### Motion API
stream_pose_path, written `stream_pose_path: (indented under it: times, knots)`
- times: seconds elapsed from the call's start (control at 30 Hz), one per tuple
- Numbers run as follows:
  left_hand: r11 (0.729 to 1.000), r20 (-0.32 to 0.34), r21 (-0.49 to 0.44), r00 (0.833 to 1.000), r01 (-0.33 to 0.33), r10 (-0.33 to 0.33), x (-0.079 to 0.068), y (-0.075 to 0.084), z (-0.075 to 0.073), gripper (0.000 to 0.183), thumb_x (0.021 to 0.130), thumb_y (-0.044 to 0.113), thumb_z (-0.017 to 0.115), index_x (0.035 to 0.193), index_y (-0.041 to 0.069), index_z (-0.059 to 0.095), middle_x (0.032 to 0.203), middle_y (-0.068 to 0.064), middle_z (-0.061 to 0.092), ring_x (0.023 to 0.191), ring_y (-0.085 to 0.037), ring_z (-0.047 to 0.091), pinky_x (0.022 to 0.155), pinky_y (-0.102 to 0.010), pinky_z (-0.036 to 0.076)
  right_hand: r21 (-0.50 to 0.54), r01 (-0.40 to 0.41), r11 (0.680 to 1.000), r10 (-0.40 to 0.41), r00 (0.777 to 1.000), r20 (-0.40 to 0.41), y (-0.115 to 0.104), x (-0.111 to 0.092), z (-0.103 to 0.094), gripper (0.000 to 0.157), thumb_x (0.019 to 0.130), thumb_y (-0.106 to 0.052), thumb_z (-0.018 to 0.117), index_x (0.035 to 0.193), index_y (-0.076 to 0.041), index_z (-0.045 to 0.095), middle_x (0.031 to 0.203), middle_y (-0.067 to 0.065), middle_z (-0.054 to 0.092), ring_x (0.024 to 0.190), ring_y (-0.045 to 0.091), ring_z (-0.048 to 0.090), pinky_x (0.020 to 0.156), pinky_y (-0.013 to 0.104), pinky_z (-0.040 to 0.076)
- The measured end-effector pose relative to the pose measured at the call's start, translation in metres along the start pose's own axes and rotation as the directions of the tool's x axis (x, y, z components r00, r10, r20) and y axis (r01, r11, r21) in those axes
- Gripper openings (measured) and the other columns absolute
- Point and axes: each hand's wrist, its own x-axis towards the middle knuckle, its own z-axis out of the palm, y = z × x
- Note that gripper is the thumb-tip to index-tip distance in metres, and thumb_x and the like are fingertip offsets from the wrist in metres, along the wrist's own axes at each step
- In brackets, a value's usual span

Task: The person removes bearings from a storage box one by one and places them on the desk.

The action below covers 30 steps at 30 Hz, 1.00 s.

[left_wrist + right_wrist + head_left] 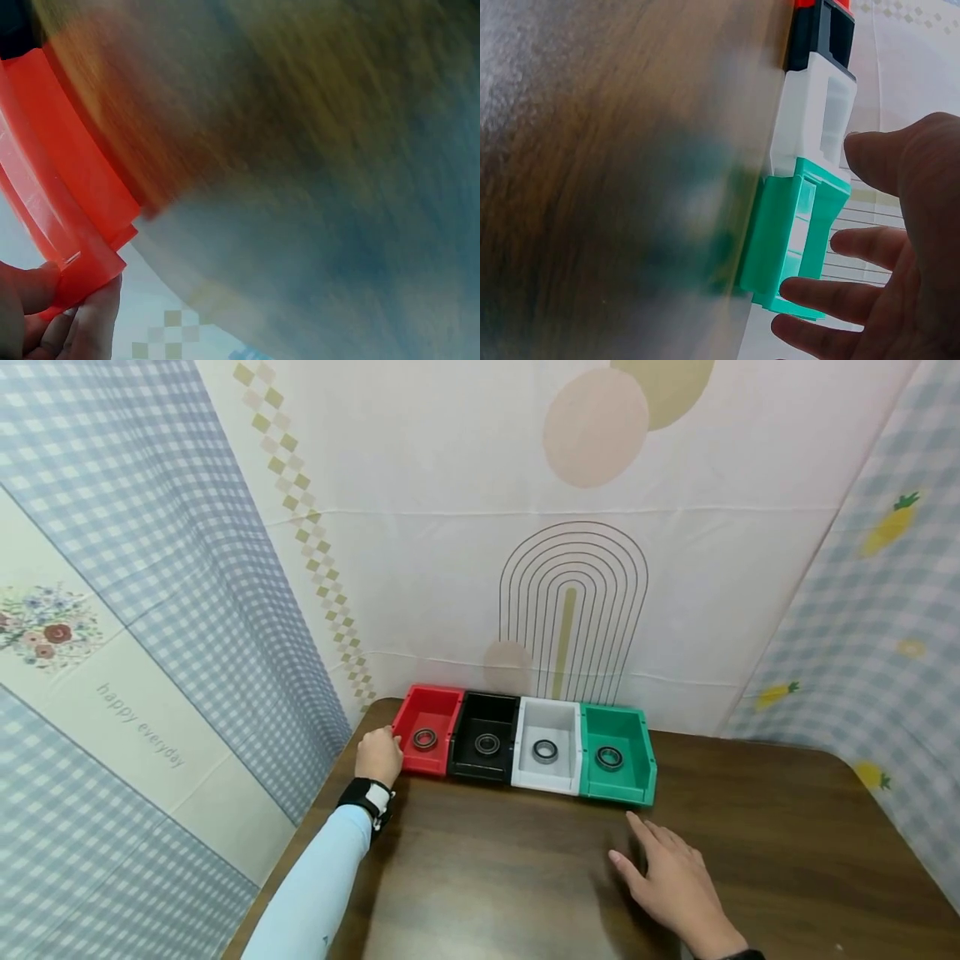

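Observation:
Four plastic bins stand side by side in a row: a red bin [438, 700], a black bin [487, 710], a white bin [547, 718] and a green bin [613, 722]. Inside each lies one ring-shaped bearing; the red bin's bearing [425, 748] is nearest my left hand [379, 757]. That hand pinches the red bin's outer wall between thumb and fingers, as the left wrist view shows close up. My right hand [678, 881] hovers near the green bin's front corner, fingers spread and holding nothing. In the right wrist view its fingertips overlap the green bin; whether they touch cannot be told.
The bins sit at the back edge of a brown wooden table [495, 860]. Right behind them hangs a white patterned cloth [420, 568]. Blue checked cloth [217, 568] hangs along the left side, and more checked cloth [862, 635] on the right.

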Motion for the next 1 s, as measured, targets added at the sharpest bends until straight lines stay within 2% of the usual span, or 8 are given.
stream_pose_path:
  times: [0.27,0.43,0.6,0.73,0.83,1.0]
  knots:
    - [0.998,-0.003,0.045,0.999,-0.043,0.043,0.002,0.004,0.000,0.019,0.091,0.012,0.068,0.095,-0.007,0.071,0.087,-0.025,0.074,0.076,-0.043,0.071,0.070,-0.054,0.059,0.009,0.007,1.000,-0.006,1.000,-0.021,0.003,0.002,-0.002,0.071,0.095,-0.053,0.058,0.150,-0.011,0.044,0.142,0.027,0.054,0.130,0.051,0.049,0.096,0.074,0.038]
    - [0.999,0.007,0.053,1.000,-0.011,0.010,-0.001,0.005,0.001,0.019,0.092,0.014,0.068,0.093,-0.005,0.071,0.086,-0.024,0.074,0.075,-0.042,0.071,0.068,-0.053,0.059,0.049,-0.018,0.999,0.019,1.000,-0.016,-0.001,0.005,-0.002,0.071,0.096,-0.054,0.056,0.149,-0.008,0.045,0.142,0.025,0.056,0.129,0.049,0.052,0.098,0.072,0.040]
    - [0.993,0.023,0.111,0.999,0.033,-0.036,-0.005,0.009,0.000,0.020,0.093,0.016,0.067,0.095,-0.004,0.071,0.086,-0.023,0.074,0.073,-0.041,0.071,0.065,-0.052,0.059,0.073,-0.028,0.997,0.028,1.000,-0.007,-0.006,0.007,0.001,0.072,0.096,-0.055,0.056,0.149,-0.008,0.045,0.143,0.023,0.055,0.129,0.049,0.051,0.099,0.071,0.039]
    - [0.990,0.049,0.134,0.998,0.038,-0.045,-0.005,0.013,-0.001,0.021,0.095,0.017,0.063,0.092,-0.004,0.068,0.087,-0.023,0.074,0.075,-0.040,0.071,0.066,-0.052,0.059,0.069,-0.029,0.997,0.031,0.999,-0.016,-0.007,0.008,0.002,0.071,0.096,-0.054,0.056,0.149,-0.008,0.045,0.143,0.023,0.055,0.130,0.048,0.051,0.099,0.071,0.039]
    - [0.990,0.052,0.142,0.998,0.022,-0.029,-0.003,0.014,-0.001,0.022,0.096,0.016,0.061,0.090,-0.004,0.066,0.086,-0.024,0.073,0.075,-0.040,0.071,0.066,-0.051,0.059,0.073,-0.023,0.997,0.024,1.000,-0.019,-0.009,0.009,0.002,0.072,0.096,-0.057,0.053,0.149,-0.010,0.046,0.144,0.021,0.055,0.130,0.047,0.052,0.099,0.070,0.040]
    - [0.987,0.034,0.160,0.999,0.025,-0.030,-0.003,0.012,0.001,0.021,0.096,0.013,0.059,0.088,-0.005,0.066,0.085,-0.025,0.073,0.074,-0.040,0.071,0.065,-0.051,0.059,0.085,-0.011,0.996,0.011,1.000,-0.001,-0.015,0.012,0.003,0.081,0.094,-0.071,0.042,0.149,-0.012,0.046,0.144,0.019,0.056,0.131,0.045,0.052,0.099,0.069,0.040]
